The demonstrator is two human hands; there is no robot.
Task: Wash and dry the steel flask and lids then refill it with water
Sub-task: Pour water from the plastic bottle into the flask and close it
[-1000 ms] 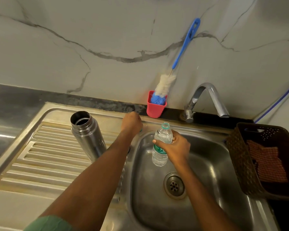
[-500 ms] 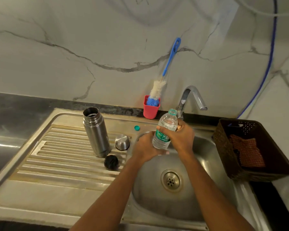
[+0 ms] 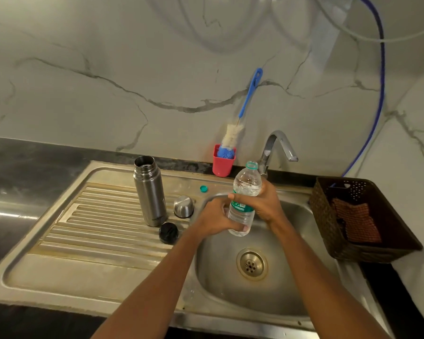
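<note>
When we start at the left, we see the dark tabletop (image 3: 22, 162) and then the ribbed side of the sink (image 3: 96, 216). The steel flask (image 3: 150, 192) stands up straight on the ribs with its mouth open. Just beside it on the right sit the round steel lid (image 3: 183, 206) and the black lid (image 3: 168, 231), both off the flask. A small green cap (image 3: 203, 188) lies a bit behind them. Our left hand (image 3: 213, 218) wraps round the bottom of the water bottle (image 3: 247, 183), and our right hand (image 3: 264, 204) wraps round its middle. So both hands grasp it over the sink bowl (image 3: 291, 277). The bottle is open and has water in it. We think the washing is done, since we see no soap, but we cannot tell if the flask is dry. What is left is to pour the water in and put both lids back on. The way to the flask mouth goes over the two low lids, so we should lift the bottle high. The ribs could make the flask wobble. The tap (image 3: 277, 145) is close behind the bottle, and the basket (image 3: 328, 216) with its cloth (image 3: 355, 222) is well apart on the right.
</note>
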